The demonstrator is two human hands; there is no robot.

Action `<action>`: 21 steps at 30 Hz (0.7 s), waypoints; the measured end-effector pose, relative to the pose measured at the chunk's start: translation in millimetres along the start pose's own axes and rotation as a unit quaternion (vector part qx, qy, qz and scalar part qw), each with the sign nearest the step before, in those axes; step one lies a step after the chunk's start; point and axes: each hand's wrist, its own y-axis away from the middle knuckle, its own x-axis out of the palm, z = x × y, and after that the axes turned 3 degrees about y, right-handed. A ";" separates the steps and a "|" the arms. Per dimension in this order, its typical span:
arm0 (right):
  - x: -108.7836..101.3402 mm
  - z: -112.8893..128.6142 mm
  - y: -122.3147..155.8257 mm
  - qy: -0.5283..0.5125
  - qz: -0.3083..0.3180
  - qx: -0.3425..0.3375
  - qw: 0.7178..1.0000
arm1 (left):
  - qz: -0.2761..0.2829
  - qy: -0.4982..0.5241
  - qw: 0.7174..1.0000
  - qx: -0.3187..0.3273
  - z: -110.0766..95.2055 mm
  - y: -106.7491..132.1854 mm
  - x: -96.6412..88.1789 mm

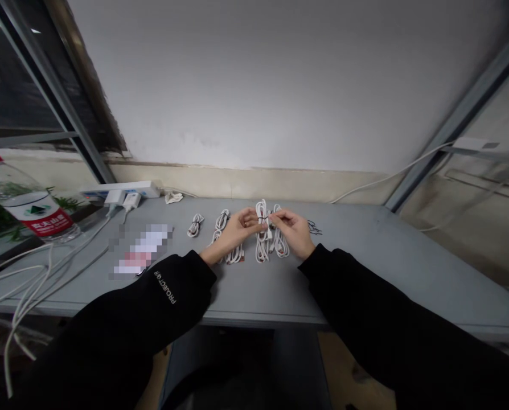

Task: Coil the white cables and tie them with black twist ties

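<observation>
Black sleeves (pixel 186 296) reach over a grey table (pixel 386 267) set against a white wall (pixel 280 85), a bottle (pixel 28 208) at its left edge. Left hand (pixel 237 230) and right hand (pixel 295 232) both pinch, fingers closed, one coiled white cable (pixel 262 247) mid-table, among other coils (pixel 195 225).

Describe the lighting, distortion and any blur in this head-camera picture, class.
Head view: soft, even light, faint shadows on the grey table; wide-angle distortion splays the window frame and stretches the water bottle; a pixelated patch hides something on the table; the black sleeves lose detail; the left hand and right hand, pinching a white cable bundle, look fairly sharp.
</observation>
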 end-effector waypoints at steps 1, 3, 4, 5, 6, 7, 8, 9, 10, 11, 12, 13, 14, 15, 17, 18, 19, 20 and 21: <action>-0.3 -1.9 -0.8 -0.025 0.019 0.039 0.999 | 0.004 -0.010 1.000 0.016 -0.2 0.2 -0.1; -1.2 -5.0 -2.3 -0.066 0.063 0.101 0.991 | 0.009 -0.029 0.998 0.048 -0.1 0.8 -0.5; -1.8 -5.9 -3.0 -0.084 0.082 0.122 0.986 | 0.008 -0.048 0.997 0.062 0.0 1.1 -1.0; -2.4 -6.2 -3.7 -0.102 0.100 0.139 0.980 | 0.004 -0.075 0.994 0.076 0.1 1.6 -1.6; -3.0 -6.1 -4.4 -0.122 0.117 0.153 0.974 | -0.005 -0.110 0.989 0.095 0.1 2.3 -2.5; -3.6 -5.5 -5.1 -0.142 0.136 0.166 0.966 | -0.014 -0.151 0.981 0.120 0.0 3.0 -3.6; -4.3 -4.5 -5.7 -0.158 0.156 0.177 0.959 | -0.018 -0.193 0.969 0.153 -0.4 3.7 -5.0; -5.1 -3.2 -6.5 -0.169 0.177 0.187 0.951 | -0.015 -0.236 0.953 0.192 -0.8 4.5 -6.7; -6.1 -1.7 -7.2 -0.175 0.199 0.198 0.944 | -0.003 -0.276 0.933 0.231 -1.3 5.1 -8.4; -7.2 -0.1 -8.1 -0.177 0.220 0.212 0.936 | 0.014 -0.314 0.911 0.267 -1.8 5.8 -10.2; -8.6 1.6 -9.0 -0.177 0.238 0.228 0.927 | 0.033 -0.348 0.889 0.297 -2.3 6.3 -11.8; -10.2 3.2 -9.9 -0.176 0.254 0.245 0.919 | 0.051 -0.379 0.867 0.319 -2.7 6.7 -13.1; -11.8 4.6 -10.9 -0.175 0.270 0.260 0.910 | 0.067 -0.405 0.848 0.334 -3.1 7.1 -14.1; -13.5 5.8 -11.8 -0.173 0.286 0.273 0.902 | 0.082 -0.426 0.833 0.343 -3.7 7.4 -14.7; -16.2 7.3 -13.3 -0.167 0.316 0.295 0.886 | 0.120 -0.447 0.815 0.350 -5.3 8.2 -15.0; -17.1 7.8 -13.8 -0.168 0.326 0.308 0.878 | 0.142 -0.450 0.809 0.350 -6.3 8.6 -14.8; -17.5 8.1 -14.1 -0.174 0.331 0.325 0.869 | 0.161 -0.451 0.805 0.351 -7.4 9.1 -14.6; -17.6 8.5 -14.2 -0.182 0.330 0.341 0.861 | 0.174 -0.449 0.803 0.352 -8.5 9.5 -14.4; -17.4 9.0 -14.0 -0.190 0.326 0.354 0.856 | 0.178 -0.447 0.803 0.352 -9.3 9.9 -14.4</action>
